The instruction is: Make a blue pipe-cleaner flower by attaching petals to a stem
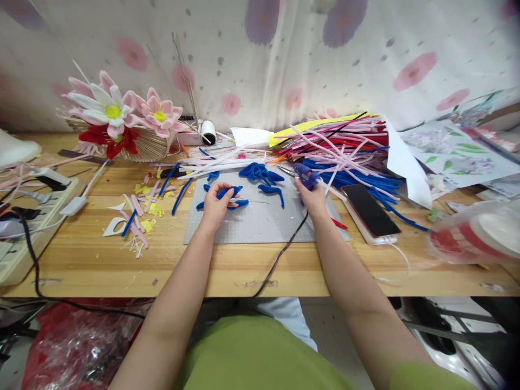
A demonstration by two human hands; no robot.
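My left hand pinches a blue fuzzy piece over the left part of the grey cutting mat. Another blue piece shows beneath its fingers. In my right hand is a purple glue gun, held at the mat's right side, with a black cord running down from it. Between the hands lie a bunched blue shape and a curved blue piece. A thin needle-like line lies near the left fingertips.
Pink, red and blue fuzzy stems pile up behind the right hand. A phone and a cup stand right. Fuzzy flowers, yellow scraps and a power strip are left.
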